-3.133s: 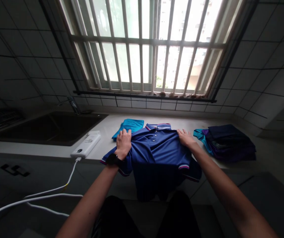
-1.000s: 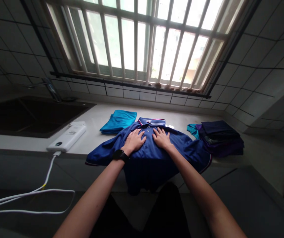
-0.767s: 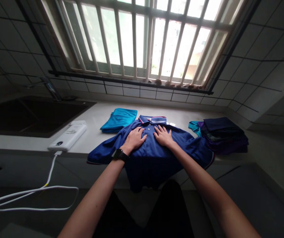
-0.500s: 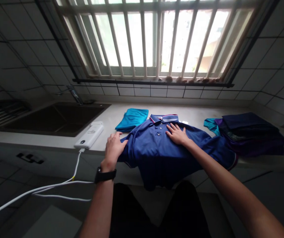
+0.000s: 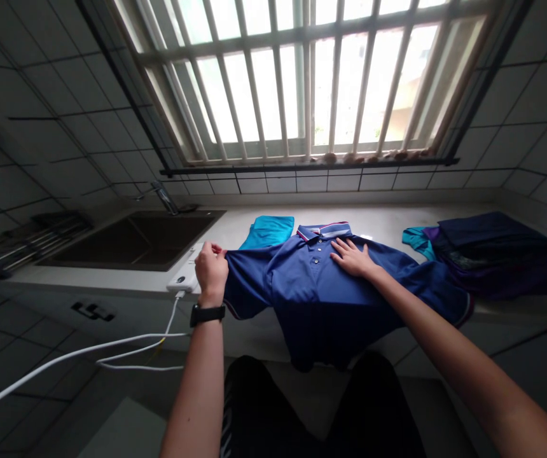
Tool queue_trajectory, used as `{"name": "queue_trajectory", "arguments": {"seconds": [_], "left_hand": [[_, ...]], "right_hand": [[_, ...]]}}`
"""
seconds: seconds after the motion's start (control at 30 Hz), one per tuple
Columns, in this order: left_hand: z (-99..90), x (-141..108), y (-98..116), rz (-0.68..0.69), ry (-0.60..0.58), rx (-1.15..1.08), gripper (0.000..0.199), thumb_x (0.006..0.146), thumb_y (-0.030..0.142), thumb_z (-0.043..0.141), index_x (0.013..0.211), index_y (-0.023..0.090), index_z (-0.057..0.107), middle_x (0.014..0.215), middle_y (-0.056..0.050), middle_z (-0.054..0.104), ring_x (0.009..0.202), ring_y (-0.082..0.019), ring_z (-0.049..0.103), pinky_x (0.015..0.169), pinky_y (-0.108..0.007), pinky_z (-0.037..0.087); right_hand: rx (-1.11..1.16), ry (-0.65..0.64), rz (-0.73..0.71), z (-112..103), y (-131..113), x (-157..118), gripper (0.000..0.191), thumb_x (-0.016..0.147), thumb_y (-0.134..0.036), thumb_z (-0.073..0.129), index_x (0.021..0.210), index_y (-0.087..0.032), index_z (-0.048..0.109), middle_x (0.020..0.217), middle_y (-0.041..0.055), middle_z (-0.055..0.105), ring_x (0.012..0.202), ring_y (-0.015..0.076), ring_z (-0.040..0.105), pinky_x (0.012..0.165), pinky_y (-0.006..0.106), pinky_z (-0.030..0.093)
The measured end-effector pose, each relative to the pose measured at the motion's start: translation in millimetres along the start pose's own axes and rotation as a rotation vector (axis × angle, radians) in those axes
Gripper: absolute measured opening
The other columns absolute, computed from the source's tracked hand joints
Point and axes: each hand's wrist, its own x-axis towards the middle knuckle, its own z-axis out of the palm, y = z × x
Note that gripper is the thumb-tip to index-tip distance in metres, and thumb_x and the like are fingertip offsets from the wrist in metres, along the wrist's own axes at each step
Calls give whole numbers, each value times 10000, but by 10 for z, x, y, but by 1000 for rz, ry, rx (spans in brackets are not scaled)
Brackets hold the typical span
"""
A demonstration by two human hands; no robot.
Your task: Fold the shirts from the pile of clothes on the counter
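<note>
A dark blue polo shirt [image 5: 297, 280] lies front up on the counter, its collar toward the window and its lower part hanging over the front edge. My left hand [image 5: 212, 270], with a black watch on the wrist, is closed on the edge of the sleeve at the left and holds it stretched outward. My right hand [image 5: 352, 257] rests flat on the chest beside the buttons, fingers spread. Behind the left sleeve is a folded turquoise cloth [image 5: 268, 230], partly covered by the shirt.
A white power bank [image 5: 180, 278] with a white cable [image 5: 87, 350] sits left of my left hand, near the dark sink [image 5: 159, 235] and tap [image 5: 165, 198]. Folded dark clothes [image 5: 497, 254] are stacked at the right. A barred window [image 5: 302, 83] is behind the counter [image 5: 378, 213].
My left hand has gripped the left sleeve and drawn it out to the left, spreading it. My right hand stays flat on the shirt. The view has shifted slightly.
</note>
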Motion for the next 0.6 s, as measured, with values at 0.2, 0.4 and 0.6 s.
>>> {"name": "queue_trajectory", "arguments": {"seconds": [0.2, 0.4, 0.6], "left_hand": [[259, 294, 376, 116, 78, 116, 192, 890, 91, 521, 1013, 186, 633, 1093, -148, 715, 1075, -309, 665, 958, -417, 515], [733, -203, 926, 763, -387, 128, 287, 963, 260, 576, 1216, 192, 693, 1251, -112, 722, 1177, -275, 662, 1048, -375, 516], [1212, -545, 957, 892, -561, 190, 420, 1037, 309, 491, 1397, 177, 660, 1494, -127, 629, 1416, -250, 558, 1206, -374, 425]], "right_hand": [[4, 7, 3, 20, 1, 8, 665, 1073, -534, 190, 1698, -308, 215, 1780, 14, 119, 1638, 335, 110, 1227, 775, 131], [16, 6, -9, -6, 26, 82, 656, 1080, -529, 202, 1695, -302, 223, 1777, 2, 121, 1642, 323, 95, 1217, 800, 98], [24, -15, -31, -101, 152, 189, 628, 1093, -470, 205, 1697, -297, 210, 1775, -3, 121, 1645, 316, 77, 1224, 790, 76]]}}
